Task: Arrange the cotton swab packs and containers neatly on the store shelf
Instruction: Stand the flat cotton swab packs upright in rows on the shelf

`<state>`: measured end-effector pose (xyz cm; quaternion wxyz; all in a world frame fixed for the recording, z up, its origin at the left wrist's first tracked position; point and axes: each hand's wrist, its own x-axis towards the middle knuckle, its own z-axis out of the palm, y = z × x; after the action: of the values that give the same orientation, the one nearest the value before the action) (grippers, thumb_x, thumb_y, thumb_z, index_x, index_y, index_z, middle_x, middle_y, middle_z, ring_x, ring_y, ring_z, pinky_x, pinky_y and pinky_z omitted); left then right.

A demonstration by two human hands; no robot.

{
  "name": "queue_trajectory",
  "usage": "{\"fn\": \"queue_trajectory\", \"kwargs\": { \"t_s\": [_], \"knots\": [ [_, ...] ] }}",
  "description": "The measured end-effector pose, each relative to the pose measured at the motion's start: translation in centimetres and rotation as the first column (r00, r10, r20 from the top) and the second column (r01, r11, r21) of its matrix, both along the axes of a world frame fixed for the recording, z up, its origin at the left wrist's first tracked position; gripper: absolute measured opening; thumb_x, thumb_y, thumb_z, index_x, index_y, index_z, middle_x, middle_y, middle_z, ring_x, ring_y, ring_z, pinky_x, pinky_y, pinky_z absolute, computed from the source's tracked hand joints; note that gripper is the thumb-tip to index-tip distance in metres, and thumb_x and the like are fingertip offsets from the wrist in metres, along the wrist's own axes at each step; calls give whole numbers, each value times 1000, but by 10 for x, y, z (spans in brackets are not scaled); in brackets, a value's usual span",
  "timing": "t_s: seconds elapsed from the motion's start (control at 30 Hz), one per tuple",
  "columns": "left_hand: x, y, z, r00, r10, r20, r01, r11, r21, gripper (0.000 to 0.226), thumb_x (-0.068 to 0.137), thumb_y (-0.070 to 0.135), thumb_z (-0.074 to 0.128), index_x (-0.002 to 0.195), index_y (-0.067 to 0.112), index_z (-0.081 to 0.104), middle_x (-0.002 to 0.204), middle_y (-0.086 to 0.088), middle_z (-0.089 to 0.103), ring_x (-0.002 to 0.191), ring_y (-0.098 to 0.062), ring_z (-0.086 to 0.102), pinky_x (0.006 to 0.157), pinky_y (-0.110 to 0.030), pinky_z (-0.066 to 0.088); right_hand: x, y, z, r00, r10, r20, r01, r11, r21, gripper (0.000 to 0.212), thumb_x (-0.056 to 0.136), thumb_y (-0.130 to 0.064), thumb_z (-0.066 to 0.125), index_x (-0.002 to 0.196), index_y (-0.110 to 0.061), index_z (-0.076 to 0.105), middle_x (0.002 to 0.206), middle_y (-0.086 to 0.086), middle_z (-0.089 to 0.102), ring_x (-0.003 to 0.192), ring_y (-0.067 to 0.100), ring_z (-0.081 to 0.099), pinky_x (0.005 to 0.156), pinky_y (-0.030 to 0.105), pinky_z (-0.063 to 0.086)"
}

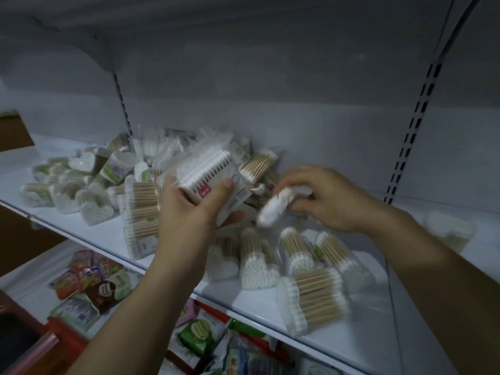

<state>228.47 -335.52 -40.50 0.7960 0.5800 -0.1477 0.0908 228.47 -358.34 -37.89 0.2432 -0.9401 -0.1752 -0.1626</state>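
Sorting cotton swab packs out of the jumbled heap (205,158) of packs and heart-shaped clear containers on the white metal store shelf (270,309).

Left hand (194,209) clamped, thumb over fingers, round a flat rectangular pack of white-tipped swabs (208,171), lifted just in front of that heap, likely to free it for stacking. Right hand (324,198), beside the heap, curled round a blurred white swab bundle (276,207), probably gathering like with like.

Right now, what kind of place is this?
Most likely a shop aisle. A white metal shelf with slotted uprights holds a jumble of clear heart-shaped cotton swab containers, and colourful snack packets fill the shelf below. Each hand has a swab pack in its grip.
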Motion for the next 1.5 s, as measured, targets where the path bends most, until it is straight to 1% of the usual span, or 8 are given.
{"fn": "queue_trajectory", "kwargs": {
  "t_s": [0.2,0.53,0.7,0.97,1.1,1.2,1.33,1.5],
  "knots": [
    [-7,2,2,990,48,129,-57,996,63,56,97,1,64,141,22,36,103,-3,76,91,-25,77,65,-38,64,-19,-3,39,993,33,111,-88,837,540,24,96,-2,62,107,-23,66,97,-8,72,96,9,70,77,30,59],
    [-9,24,8,992,-90,87,86,995,43,55,83,40,71,129,19,50,110,0,76,98,-24,76,61,-31,59,-7,84,38,984,136,112,-176,756,631,31,72,-14,89,93,-16,67,70,2,68,57,16,69,53,32,56],
    [2,43,0,998,23,59,-16,994,-109,38,80,27,69,114,17,55,107,-11,73,92,-26,75,61,-33,59,13,101,41,992,17,126,-91,786,611,5,93,-20,71,96,-22,66,77,-1,75,71,13,73,65,35,59],
    [6,58,-5,990,139,36,-129,971,-203,22,82,23,64,97,24,47,87,4,67,75,-15,71,60,-32,59,48,102,12,997,-14,-78,3,991,-136,85,73,2,67,140,-46,44,143,-3,51,131,20,50,104,39,48],
    [5,63,-7,990,140,8,-137,976,-171,16,99,11,55,94,23,45,77,8,71,74,-15,72,59,-31,59,55,98,5,1000,-3,-6,3,996,-92,71,83,-5,71,134,-49,48,136,-6,60,120,18,59,96,38,52],
    [6,67,-7,985,172,-27,-174,972,-159,20,98,17,62,111,22,49,106,-5,70,86,-25,74,64,-35,60,49,89,19,991,-70,116,60,994,88,36,93,-16,68,121,-35,57,103,-10,67,83,6,61,73,29,45],
    [9,68,-4,983,182,-22,-183,970,-160,65,99,27,66,148,45,26,135,-3,63,106,-26,74,80,-51,62,16,89,51,960,26,280,-165,859,484,34,82,-18,83,101,-28,57,103,-9,68,92,6,68,77,25,57],
    [4,50,5,997,32,-69,-45,980,-195,80,87,68,65,153,47,26,149,-6,56,119,-29,68,90,-58,58,-17,120,47,915,198,351,-256,958,127,35,73,-20,86,101,-28,67,107,-12,61,100,12,60,78,20,45]
  ]
}}
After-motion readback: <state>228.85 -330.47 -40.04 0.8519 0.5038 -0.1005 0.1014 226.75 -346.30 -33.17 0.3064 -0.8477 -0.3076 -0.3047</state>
